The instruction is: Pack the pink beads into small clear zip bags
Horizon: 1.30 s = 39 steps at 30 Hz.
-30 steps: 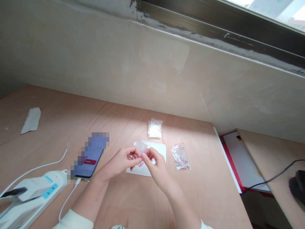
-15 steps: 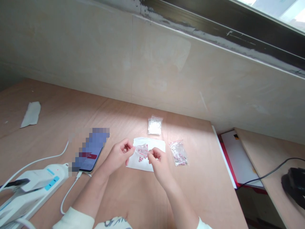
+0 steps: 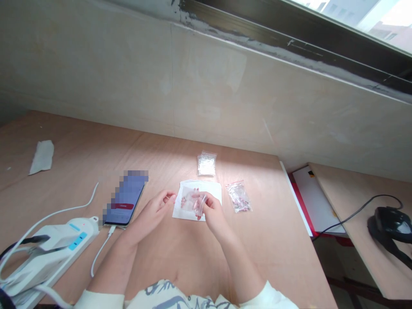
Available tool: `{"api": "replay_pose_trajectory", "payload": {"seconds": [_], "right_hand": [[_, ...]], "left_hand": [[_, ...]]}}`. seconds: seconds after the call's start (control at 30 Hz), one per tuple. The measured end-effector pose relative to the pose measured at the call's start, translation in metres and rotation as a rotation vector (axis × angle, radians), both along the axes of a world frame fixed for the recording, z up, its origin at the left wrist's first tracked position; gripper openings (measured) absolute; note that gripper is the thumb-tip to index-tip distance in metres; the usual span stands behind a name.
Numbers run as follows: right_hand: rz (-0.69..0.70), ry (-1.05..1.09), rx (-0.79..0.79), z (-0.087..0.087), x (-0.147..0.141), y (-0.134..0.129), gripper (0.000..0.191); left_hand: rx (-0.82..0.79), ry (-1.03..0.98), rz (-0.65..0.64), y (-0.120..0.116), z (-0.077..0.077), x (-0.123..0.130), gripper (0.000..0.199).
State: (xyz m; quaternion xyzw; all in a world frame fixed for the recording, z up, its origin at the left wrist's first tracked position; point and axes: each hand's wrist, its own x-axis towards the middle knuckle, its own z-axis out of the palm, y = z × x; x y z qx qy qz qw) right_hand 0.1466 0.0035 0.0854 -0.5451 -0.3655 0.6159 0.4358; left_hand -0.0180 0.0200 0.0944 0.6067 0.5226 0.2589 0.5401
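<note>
"Left hand (image 3: 161, 203) has drawn off the clear bag (image 3: 202, 204), fingertips together."

"Bag's where?"

"Lower centre, over white paper (image 3: 213, 188); I see right hand (image 3: 215, 213) pinching it. Handling step; next move wants a light grip, I judge."

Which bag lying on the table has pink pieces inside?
The bag just right of the white paper; pink pieces show at its near end, while the stacked bags beyond the paper show none.

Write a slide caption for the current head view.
Right hand holds a small clear bag over white paper, between a phone and a bag of pink beads.
</note>
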Motion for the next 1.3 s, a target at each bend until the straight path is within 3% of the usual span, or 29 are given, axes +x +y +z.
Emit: {"api": "replay_pose_trajectory", "payload": {"seconds": [0.03,0.17,0.33,0.43,0.53,0.77,1.3], "right_hand": [[0.038,0.045,0.003,0.000,0.001,-0.001,0.020],[0.091,0.153,-0.046,-0.010,-0.003,-0.003,0.029],[-0.120,0.025,-0.127,-0.032,-0.006,-0.011,0.033],[-0.057,-0.018,-0.120,-0.040,-0.004,-0.015,0.029],[0.019,-0.062,-0.133,-0.047,-0.003,-0.016,0.026],[0.013,0.002,-0.145,-0.060,0.001,-0.009,0.026],[0.013,0.142,-0.149,-0.066,0.010,-0.007,0.029]], "left_hand": [[-0.036,0.003,0.017,-0.001,-0.007,-0.004,0.027],[-0.268,-0.183,-0.165,-0.009,-0.035,-0.011,0.032],[-0.304,-0.189,0.030,-0.013,-0.062,-0.019,0.032],[-0.274,-0.164,0.095,-0.011,-0.070,-0.026,0.033],[-0.268,-0.177,0.112,-0.009,-0.070,-0.029,0.033],[-0.287,-0.209,0.110,-0.006,-0.061,-0.027,0.028],[-0.272,-0.165,0.107,0.006,-0.038,-0.004,0.037]]}}
